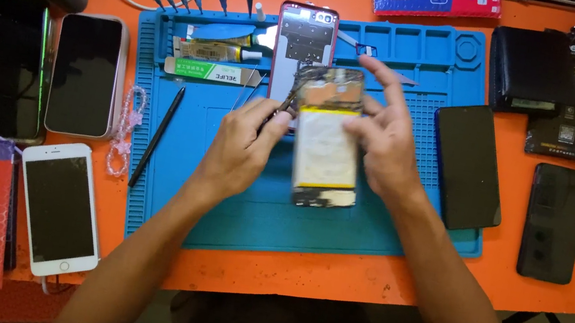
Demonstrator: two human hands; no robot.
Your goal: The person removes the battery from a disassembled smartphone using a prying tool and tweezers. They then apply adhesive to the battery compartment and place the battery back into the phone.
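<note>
The opened phone is lying lengthwise at frame centre; left hand is gripping tweezers, right hand is steadying its edge.

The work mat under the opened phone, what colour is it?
Blue work mat, seen in the head view.

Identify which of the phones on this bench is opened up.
The opened phone held between both hands over the blue repair mat: its back is off, showing the battery. The others lie closed.
</note>
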